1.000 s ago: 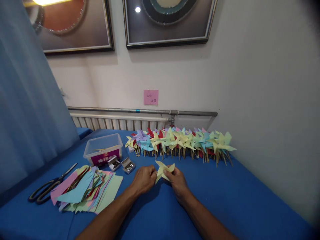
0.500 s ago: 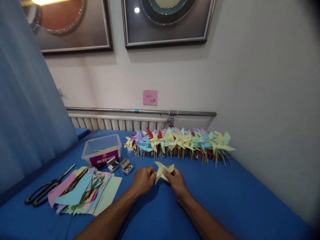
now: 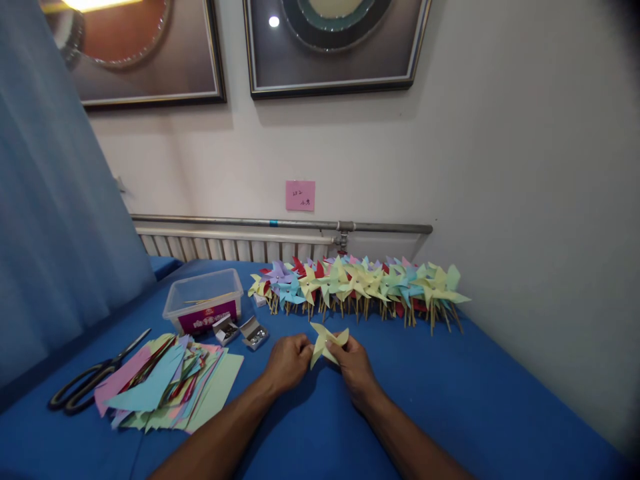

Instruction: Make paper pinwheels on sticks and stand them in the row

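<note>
I see both hands meeting low in the middle of the view, over a blue table point(image 3: 475, 400). My left hand point(image 3: 287, 360) and right hand point(image 3: 355, 363) pinch a pale yellow paper pinwheel point(image 3: 326, 341) between them, fingertips closed on its folded centre, its points sticking out above the knuckles. The pinwheel sits just above the table.

At 12 o'clock from the hands, a long row of finished pinwheels point(image 3: 360, 283) in yellow, green, blue, purple and red lies on wooden sticks along the far edge of the table. At 10 o'clock, near the left hand, two small open boxes point(image 3: 243, 330) hold shiny metal pieces. Just beyond them stands a clear plastic tub point(image 3: 203, 300) with a purple label; its print is too small for me to read.

At 9 o'clock a loose stack of coloured paper sheets point(image 3: 170, 387) is spread out, and black-handled scissors point(image 3: 87, 387) lie beside it at the far left.

On the wall above a radiator point(image 3: 225, 247) and a metal pipe point(image 3: 280, 223), a pink sticky note point(image 3: 301, 195) bears handwriting I cannot make out. Two framed pictures point(image 3: 330, 47) hang higher up. A blue curtain point(image 3: 55, 220) fills the left side.
</note>
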Motion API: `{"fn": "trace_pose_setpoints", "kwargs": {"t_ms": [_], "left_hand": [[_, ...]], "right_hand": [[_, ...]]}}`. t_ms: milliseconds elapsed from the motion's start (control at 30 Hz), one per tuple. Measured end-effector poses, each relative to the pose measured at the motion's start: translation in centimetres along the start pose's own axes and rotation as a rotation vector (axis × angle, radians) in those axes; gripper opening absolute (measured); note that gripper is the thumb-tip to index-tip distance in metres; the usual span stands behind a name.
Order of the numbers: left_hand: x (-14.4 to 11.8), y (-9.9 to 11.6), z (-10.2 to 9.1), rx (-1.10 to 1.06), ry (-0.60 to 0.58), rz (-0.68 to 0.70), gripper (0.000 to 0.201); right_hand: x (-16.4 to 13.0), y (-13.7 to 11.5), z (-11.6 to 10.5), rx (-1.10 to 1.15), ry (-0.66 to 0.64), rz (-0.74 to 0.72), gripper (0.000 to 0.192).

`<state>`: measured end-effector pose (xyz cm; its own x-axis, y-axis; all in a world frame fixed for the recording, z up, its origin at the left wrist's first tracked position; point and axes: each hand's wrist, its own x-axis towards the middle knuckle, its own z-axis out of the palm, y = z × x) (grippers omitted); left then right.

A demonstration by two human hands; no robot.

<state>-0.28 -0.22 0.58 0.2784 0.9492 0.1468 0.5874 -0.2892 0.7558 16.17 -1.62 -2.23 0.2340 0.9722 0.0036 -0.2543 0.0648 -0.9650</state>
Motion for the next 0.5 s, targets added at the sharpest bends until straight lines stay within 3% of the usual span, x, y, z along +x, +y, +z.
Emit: {"fn": "trace_pose_setpoints", "kwargs": {"t_ms": [500], "left_hand": [[0.29, -0.53, 0.29, 0.003, -0.031, 0.017, 0.029]], "right_hand": [[0.04, -0.13, 0.11, 0.023, -0.004, 0.009, 0.039]]}}
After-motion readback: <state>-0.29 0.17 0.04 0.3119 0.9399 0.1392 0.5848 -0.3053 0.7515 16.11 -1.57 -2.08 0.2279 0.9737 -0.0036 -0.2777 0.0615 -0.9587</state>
